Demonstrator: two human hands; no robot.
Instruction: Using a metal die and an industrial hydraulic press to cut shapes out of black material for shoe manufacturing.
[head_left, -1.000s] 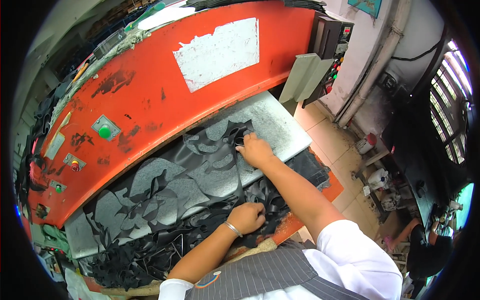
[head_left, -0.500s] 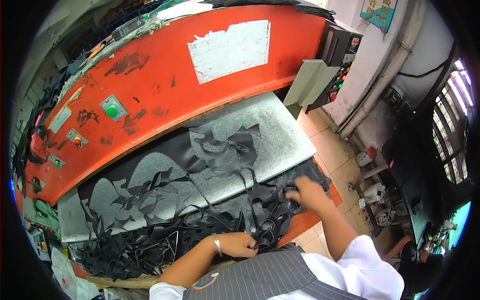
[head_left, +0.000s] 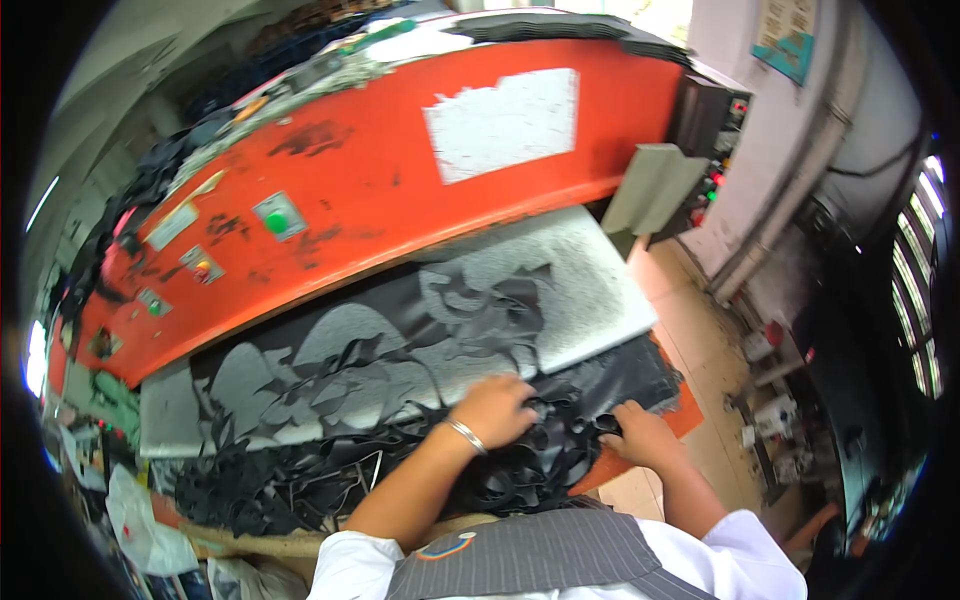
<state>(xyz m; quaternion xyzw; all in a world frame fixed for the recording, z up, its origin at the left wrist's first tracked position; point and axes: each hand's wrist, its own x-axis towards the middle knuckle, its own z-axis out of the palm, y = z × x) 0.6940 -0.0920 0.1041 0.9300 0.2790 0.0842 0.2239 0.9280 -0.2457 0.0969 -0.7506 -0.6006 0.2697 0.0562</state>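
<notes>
Heaps of black scraps (head_left: 510, 480) up close; right hand (head_left: 640, 435) half-curled at their right end, can't tell if gripping. Left hand (head_left: 495, 410), blurred, hold unclear, has just swung forward, putting it within reach of the cut black sheet (head_left: 385, 300) on the white board (head_left: 600, 280). Orange machine (head_left: 400, 140) beyond.

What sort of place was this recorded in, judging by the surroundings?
Most likely a factory workshop: a large orange machine with a green push button on its front, a pale board carrying dark sheet material with curved cut-outs, and a heap of black strips alongside.
</notes>
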